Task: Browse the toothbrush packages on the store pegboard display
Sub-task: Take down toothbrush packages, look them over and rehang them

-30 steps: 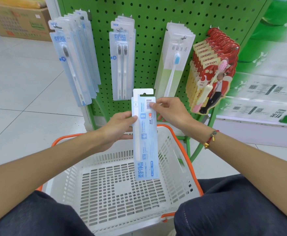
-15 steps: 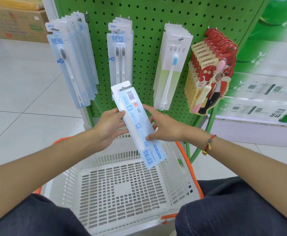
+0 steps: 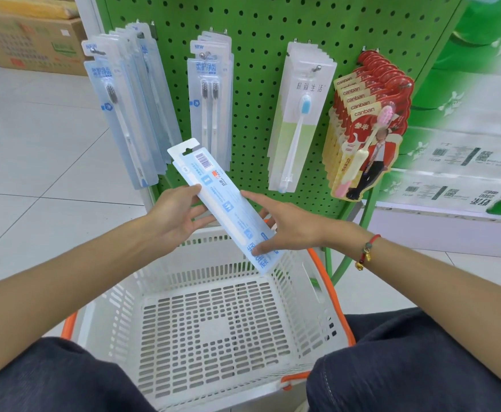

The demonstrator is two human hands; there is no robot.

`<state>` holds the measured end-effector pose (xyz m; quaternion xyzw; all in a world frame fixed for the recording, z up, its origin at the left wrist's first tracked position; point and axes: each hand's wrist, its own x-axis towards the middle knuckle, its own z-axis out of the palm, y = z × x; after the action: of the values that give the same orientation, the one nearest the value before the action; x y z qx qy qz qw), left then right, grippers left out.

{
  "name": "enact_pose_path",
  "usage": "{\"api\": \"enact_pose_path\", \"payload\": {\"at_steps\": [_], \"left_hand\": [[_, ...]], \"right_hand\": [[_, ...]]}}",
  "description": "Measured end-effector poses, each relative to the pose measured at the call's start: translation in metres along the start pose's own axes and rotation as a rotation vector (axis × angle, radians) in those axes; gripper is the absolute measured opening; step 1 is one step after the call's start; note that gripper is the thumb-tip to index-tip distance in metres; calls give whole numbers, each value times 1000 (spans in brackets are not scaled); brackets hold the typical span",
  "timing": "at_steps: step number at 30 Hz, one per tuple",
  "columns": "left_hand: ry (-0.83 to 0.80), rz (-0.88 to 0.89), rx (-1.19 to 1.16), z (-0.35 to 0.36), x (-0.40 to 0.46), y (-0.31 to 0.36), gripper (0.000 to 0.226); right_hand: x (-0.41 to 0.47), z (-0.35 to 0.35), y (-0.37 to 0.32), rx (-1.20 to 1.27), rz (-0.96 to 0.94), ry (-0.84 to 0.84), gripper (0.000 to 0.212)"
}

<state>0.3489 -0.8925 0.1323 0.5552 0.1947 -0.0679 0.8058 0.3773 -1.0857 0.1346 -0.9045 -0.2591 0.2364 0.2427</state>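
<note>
— Left hand (image 3: 181, 217), what is it doing?

— Gripping the light-blue toothbrush package (image 3: 225, 208) at its upper half: thumb on the printed back, fingers curled beneath. The package runs on a slant from about 11 o'clock down to 5 o'clock, barcode end up, and hangs above the far rim of the white basket (image 3: 213, 331).

— And the right hand (image 3: 288, 227)?

— It pinches the lower half of the same package, thumb laid on the printed face near the bottom, fingers behind it; one fingertip shows past the edge. A red cord bracelet (image 3: 366, 252) sits on that wrist.

— Where are the rest of the packages?

— On the green pegboard (image 3: 258, 55) at 12 o'clock. From 10 o'clock across to 2 o'clock: a fanned row of clear single-brush packs (image 3: 124, 114), twin-brush packs (image 3: 210, 99) marked NEW, frosted packs with a blue-headed brush (image 3: 299, 120), and red canban cards (image 3: 368, 129) with a pink brush.

— Anything else?

— A cardboard box (image 3: 32, 40) stands on the tiled floor at 10 o'clock. The basket has orange handles and sits between the person's dark-trousered knees.
</note>
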Motion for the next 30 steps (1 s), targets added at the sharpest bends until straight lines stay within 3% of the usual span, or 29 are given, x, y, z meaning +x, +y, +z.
{"api": "enact_pose_path", "payload": {"at_steps": [5, 9, 13, 17, 21, 23, 24, 27, 30], "left_hand": [[-102, 25, 0, 6, 1, 0, 30], [-132, 81, 72, 7, 0, 1, 49], [-78, 208, 316, 9, -3, 6, 69], [-81, 266, 370, 9, -4, 10, 95], [-73, 353, 399, 10, -1, 10, 70], [11, 396, 398, 11, 3, 11, 63], [55, 416, 404, 11, 5, 12, 70], [160, 486, 468, 10, 11, 13, 97], [250, 628, 631, 14, 13, 11, 86]], "right_hand": [[3, 5, -5, 151, 33, 33, 90], [10, 3, 0, 339, 81, 27, 88], [7, -7, -1, 507, 77, -52, 83], [1, -12, -5, 583, 52, -242, 65], [0, -13, -9, 508, 84, -305, 66], [3, -16, -10, 423, 79, -255, 67], [3, -19, -11, 362, 76, -200, 65], [4, -30, -23, 329, 66, 173, 50], [10, -37, -43, 479, -3, 505, 32]]}}
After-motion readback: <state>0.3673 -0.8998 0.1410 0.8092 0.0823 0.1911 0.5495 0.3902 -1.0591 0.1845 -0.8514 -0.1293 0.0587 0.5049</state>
